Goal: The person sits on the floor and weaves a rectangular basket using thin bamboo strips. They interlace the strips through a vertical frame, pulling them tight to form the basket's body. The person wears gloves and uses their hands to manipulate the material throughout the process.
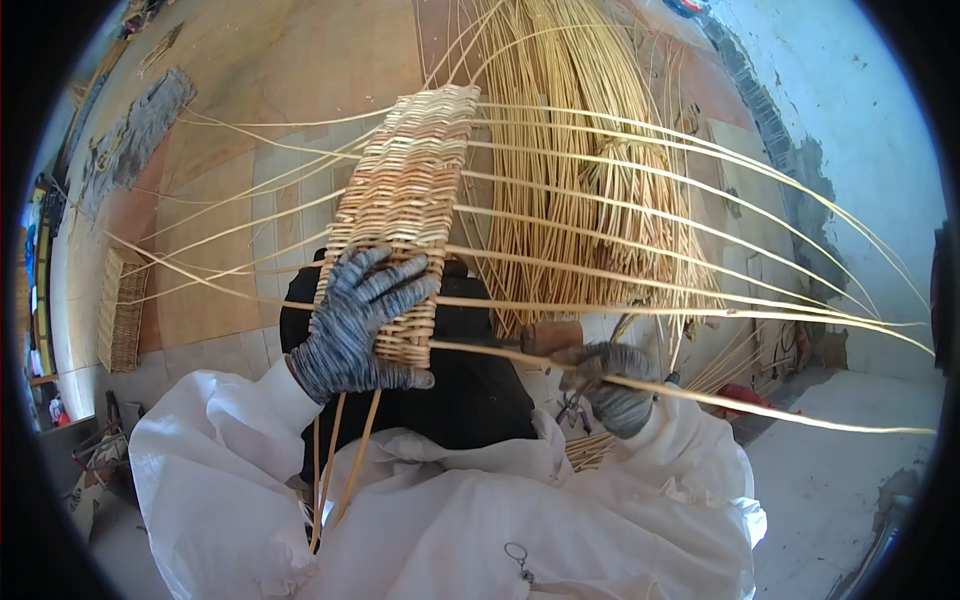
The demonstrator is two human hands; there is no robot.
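A narrow woven wicker panel [405,190] lies tilted over my lap, with long pale rods sticking out from both sides. My left hand [355,325], in a grey striped glove, lies over the panel's near end, fingers spread and thumb stretched across the weave. To the right, my right hand [612,388] is closed around a wicker rod [490,351] that leaves the panel's near right edge and runs on past the hand. That glove's fingertips are slightly blurred. Several rod ends [360,450] hang from the panel's near edge over my white garment.
Beyond the panel lies a large bundle of straw-coloured rods [570,150] on the floor. A second woven piece [122,310] stands at the left. Pliers [573,412] lie below my right hand. A pale blue wall [850,110] rises at the right.
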